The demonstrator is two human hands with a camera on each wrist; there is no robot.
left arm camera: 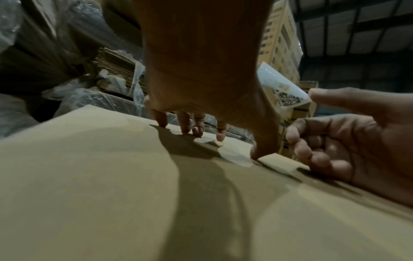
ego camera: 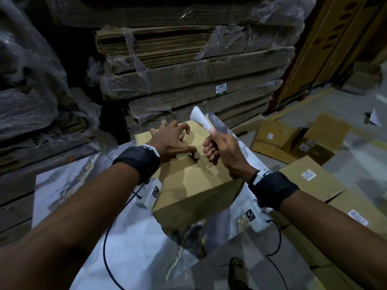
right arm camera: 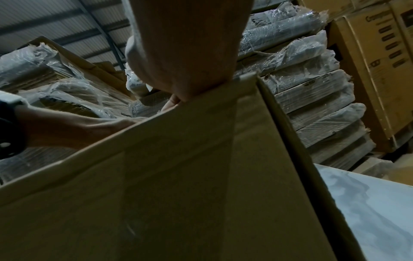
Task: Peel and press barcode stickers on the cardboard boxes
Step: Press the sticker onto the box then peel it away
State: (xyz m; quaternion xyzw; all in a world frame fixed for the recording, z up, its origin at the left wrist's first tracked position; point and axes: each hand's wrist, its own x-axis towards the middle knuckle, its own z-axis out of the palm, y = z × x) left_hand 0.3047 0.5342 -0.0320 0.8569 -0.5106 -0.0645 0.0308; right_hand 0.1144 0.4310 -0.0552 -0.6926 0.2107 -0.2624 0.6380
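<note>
Now pressing: L hand (ego camera: 170,139) fingertips (left arm camera: 220,136) splayed on sticker (left arm camera: 232,155) atop box (ego camera: 188,181) on table (ego camera: 88,185). R hand (ego camera: 222,149) gripping rolled sheet (ego camera: 202,120). Rub centre outward, flatten edges, keep sheet clear.

The box (ego camera: 194,181) at frame centre is plain tan. Under it, the table (ego camera: 69,176) is white with grey and gold veining. The sheet (ego camera: 200,119) above centre is white; the left wrist view shows a black code printed on it. Both wristbands (ego camera: 138,162) are black.
</note>
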